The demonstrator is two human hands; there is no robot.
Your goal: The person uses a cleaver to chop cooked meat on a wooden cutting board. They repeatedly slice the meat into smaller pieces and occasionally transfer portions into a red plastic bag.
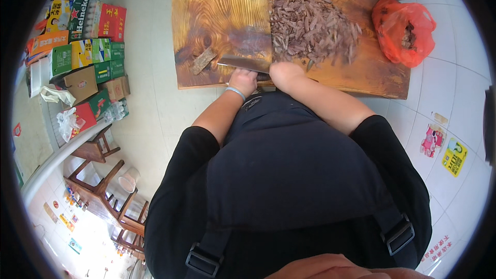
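My right hand [286, 75] grips a cleaver, its handle hidden under the fist. The cleaver's blade [244, 62] points left across the near part of a thick wooden cutting board [221, 7]. My left hand [243, 81], with a pale bracelet at the wrist, is curled at the board's near edge, its fingertips against or just under the blade. Whether it holds anything is hidden. A dark strip [264, 77] shows between the hands, too covered to identify. Left of the blade lies a brown slab, probably cooked meat [204, 61]. Sliced meat [310, 27] is heaped right of the board.
The heap rests on a wooden table [372, 79]. At its right end stands a red plastic bag [405, 33] with dark contents. Stacked cartons [83, 52] line the left side. Wooden stools [104, 186] stand at lower left, and a tiled wall [438, 89] is on the right.
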